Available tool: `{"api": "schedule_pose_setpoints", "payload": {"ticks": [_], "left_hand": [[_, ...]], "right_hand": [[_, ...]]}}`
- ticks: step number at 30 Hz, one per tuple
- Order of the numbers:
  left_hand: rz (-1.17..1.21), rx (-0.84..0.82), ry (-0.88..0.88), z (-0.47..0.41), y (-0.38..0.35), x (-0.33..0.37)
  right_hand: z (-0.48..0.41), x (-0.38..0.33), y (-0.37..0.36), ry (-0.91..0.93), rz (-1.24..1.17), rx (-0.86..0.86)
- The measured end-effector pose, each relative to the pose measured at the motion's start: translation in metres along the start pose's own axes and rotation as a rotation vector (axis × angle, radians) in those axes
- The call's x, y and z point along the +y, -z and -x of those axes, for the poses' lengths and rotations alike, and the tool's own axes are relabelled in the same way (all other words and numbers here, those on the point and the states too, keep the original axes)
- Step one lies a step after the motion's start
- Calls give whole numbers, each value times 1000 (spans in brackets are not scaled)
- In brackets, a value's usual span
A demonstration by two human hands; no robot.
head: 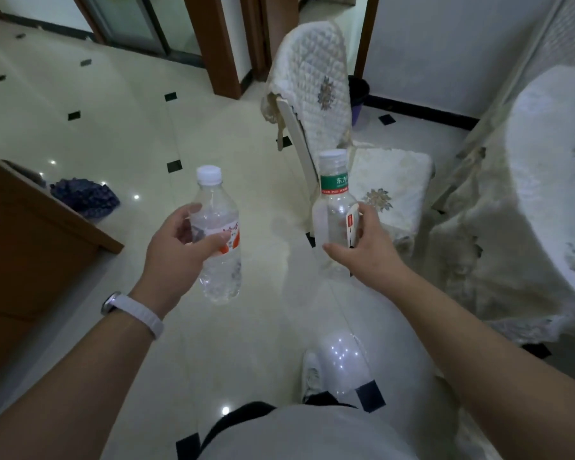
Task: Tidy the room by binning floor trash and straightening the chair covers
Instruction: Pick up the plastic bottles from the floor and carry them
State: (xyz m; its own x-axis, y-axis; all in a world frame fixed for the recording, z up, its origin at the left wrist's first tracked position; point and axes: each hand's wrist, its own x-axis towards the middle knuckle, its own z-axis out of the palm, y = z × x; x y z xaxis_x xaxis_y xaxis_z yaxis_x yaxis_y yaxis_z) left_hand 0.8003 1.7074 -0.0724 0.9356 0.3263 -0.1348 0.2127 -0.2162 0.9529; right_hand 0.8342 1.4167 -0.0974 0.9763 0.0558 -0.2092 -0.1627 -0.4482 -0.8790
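Holding a bottle in each hand, the person faces the chair (300, 141). The left hand (180, 242) wraps fingers and thumb round the waist of the red-label bottle (220, 277). The right hand (364, 249) grips the green-label bottle (334, 190) with a small card (352, 227) pinched against its side. Both bottles sit near upright, caps up, long axes roughly parallel and well apart, and both look empty. Now, what the next move turns on: a dark tub (359, 92) peeks out behind the chair back, by the wall, up and slightly right of the hands. My guess is that's the bin, though only a sliver shows. The right hand is the nearer one, but the chair sits squarely between, so a straight reach looks blocked. Room to move? Open floor (130, 111) spreads wide to the left and ahead toward the door frame (219, 44). On the right the draped tabletop (551, 161) crowds close to the seat cushion (389, 180), leaving only a narrow lane. Rounding the chair's left side looks the freer path. At the left edge, a wooden cabinet (30, 244) juts in near the left forearm, and a blue bundle (85, 197) lies on the floor just beyond it; what it is, I can't tell. The back cover (312, 71) hangs skewed on the chair, so that job looks not yet done, and with both hands full it waits on the bottles.
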Motion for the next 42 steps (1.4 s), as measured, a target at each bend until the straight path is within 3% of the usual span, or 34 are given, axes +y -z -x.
{"api": "schedule_pose_setpoints", "payload": {"ticks": [10, 30, 42], "left_hand": [[21, -10, -22, -125, 2, 20], [81, -177, -114, -475, 109, 28], [24, -257, -86, -609, 80, 46]], "right_hand": [[-113, -43, -16, -4, 5, -9], [-380, -204, -167, -43, 146, 119], [-506, -229, -171, -64, 77, 220]]}}
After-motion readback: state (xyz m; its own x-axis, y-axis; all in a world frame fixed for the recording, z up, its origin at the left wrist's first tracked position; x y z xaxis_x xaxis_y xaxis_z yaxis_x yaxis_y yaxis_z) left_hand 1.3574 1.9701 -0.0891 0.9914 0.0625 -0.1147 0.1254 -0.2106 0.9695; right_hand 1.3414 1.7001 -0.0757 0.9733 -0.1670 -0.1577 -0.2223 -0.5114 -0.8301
